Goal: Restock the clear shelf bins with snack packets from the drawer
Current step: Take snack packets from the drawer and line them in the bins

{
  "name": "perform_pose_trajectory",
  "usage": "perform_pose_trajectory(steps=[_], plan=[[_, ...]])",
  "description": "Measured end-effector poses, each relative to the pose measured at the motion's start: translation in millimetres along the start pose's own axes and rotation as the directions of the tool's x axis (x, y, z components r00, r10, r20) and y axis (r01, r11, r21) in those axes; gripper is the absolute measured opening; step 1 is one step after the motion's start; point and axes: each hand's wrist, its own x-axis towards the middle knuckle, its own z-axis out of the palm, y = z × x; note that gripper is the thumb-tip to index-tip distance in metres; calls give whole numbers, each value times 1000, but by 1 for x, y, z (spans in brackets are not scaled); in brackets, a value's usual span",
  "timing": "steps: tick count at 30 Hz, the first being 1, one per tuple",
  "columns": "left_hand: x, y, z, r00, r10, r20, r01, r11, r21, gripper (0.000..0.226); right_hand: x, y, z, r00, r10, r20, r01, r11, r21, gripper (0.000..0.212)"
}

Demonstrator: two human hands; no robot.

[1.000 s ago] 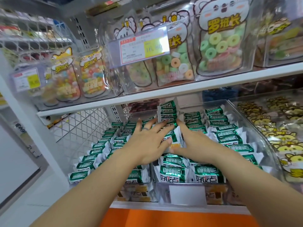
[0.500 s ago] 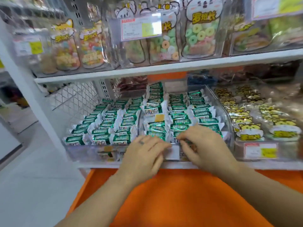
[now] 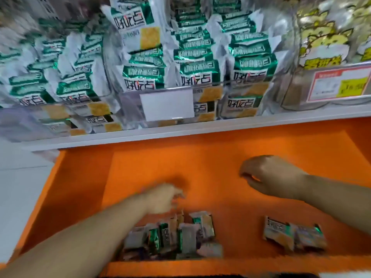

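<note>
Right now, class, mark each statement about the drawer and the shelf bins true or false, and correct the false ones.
1. The orange drawer holds a pile of snack packets. True.
2. The right hand holds a packet. False: it holds nothing and is over bare drawer floor.
3. The left hand is nearer the pile than the pair of packets. True.
4. The label on the middle clear bin is red and yellow. False: it is blank white; the red-and-yellow price tag sits further right.
</note>
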Motion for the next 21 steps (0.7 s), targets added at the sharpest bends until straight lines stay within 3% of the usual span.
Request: perform_pose_trajectory(steps=[3,6,9,13,21], plan=[[20,-13,23,967,-51,251,71,995,-73,65,4,-1,25,996,14,89,-18,999,41,25],[29,-25,47,929,-19,370,105,971,-213,73,7,-2,39,992,23,128,-33,996,77,26],[33,-25,66,926,-5,378,125,948,-293,77,11,-1,45,991,46,128,-58,994,88,25],[34,-10,77,934,1,357,91,966,-241,89,15,-2,54,987,47,155,-64,992,104,25],[26,15,73,943,136,303,-122,990,-68,74,19,-10,50,981,48,187,-75,988,137,25]])
